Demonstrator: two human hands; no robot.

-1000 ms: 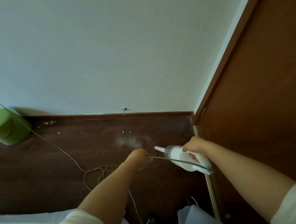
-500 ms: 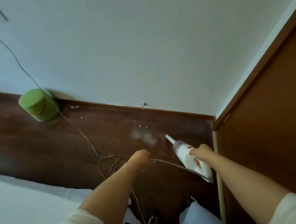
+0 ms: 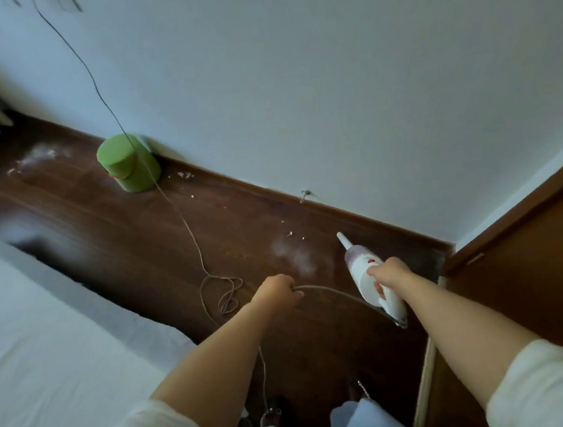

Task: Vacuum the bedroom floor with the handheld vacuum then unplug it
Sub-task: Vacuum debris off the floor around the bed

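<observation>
Fingers of my right hand (image 3: 390,274) curl round the handle of the white handheld vacuum (image 3: 370,275), its nozzle aimed ahead at the dark wood floor (image 3: 131,241). My left hand (image 3: 275,291) is closed in a fist on the power cord (image 3: 329,293), which arcs from those fingers across to the vacuum's rear. Just beyond the nozzle tip lie a pale dust patch (image 3: 294,255) and a few crumbs (image 3: 290,234). Further out past my left fingers, the cord loops on the floor and rises up the wall beside a green cylindrical bin (image 3: 127,162).
</observation>
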